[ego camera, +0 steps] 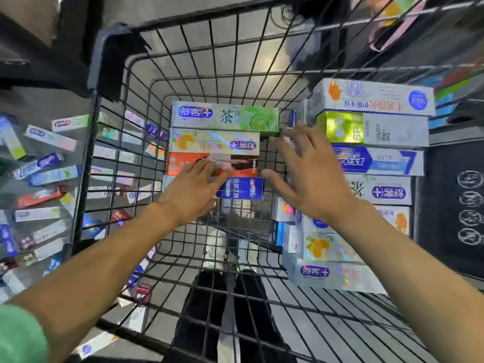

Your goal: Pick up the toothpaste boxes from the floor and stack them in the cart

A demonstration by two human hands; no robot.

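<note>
Both hands are down inside the black wire cart (110, 64). The left hand (193, 189) lies flat with fingers spread on the red toothpaste box (183, 163) and blue toothpaste box (243, 188) in the bottom row. The right hand (309, 174) hangs open, fingers splayed, just beside the tall stack of boxes (377, 132). Loads more loose boxes (44, 163) are scattered on the floor to the left.

Black wire cart (110, 142); green-and-white box (225, 117), holographic orange-print box (213, 141), red box (183, 163), blue box (241, 188); green sleeve (18, 334).
</note>
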